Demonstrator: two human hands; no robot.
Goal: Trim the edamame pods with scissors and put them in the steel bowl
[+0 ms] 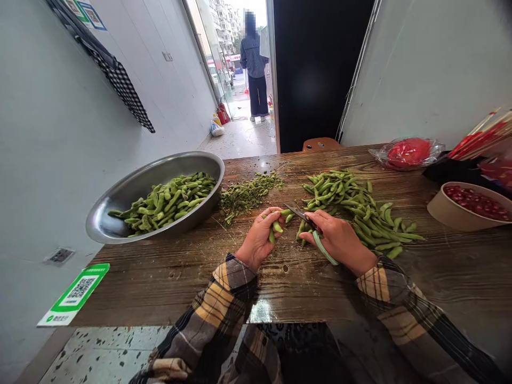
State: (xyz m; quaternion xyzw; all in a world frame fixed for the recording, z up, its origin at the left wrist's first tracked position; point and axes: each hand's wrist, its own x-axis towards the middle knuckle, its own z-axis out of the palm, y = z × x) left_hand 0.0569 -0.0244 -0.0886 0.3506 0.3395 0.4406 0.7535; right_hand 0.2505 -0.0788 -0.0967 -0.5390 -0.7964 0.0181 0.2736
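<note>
My left hand (262, 237) is closed around a few green edamame pods (277, 228), held above the wooden table. In my right hand (335, 238) is a pair of scissors (325, 248) with pale green handles. Their dark blades point left, close to the tip of a pod in my left hand. Behind and beside my right hand lies a loose pile of edamame pods (348, 194). A heap of small green trimmings (248, 194) is beyond my left hand. To the left, a large metal bowl (98, 213) holds many more pods (172, 202).
On the right stand a paper tub (444, 209) of dark red beads or berries and a plastic-wrapped red bundle (410, 153), near red-tipped sticks (480, 138). A green QR-code card (76, 293) lies at the table's left edge. A person (255, 64) stands in the doorway beyond.
</note>
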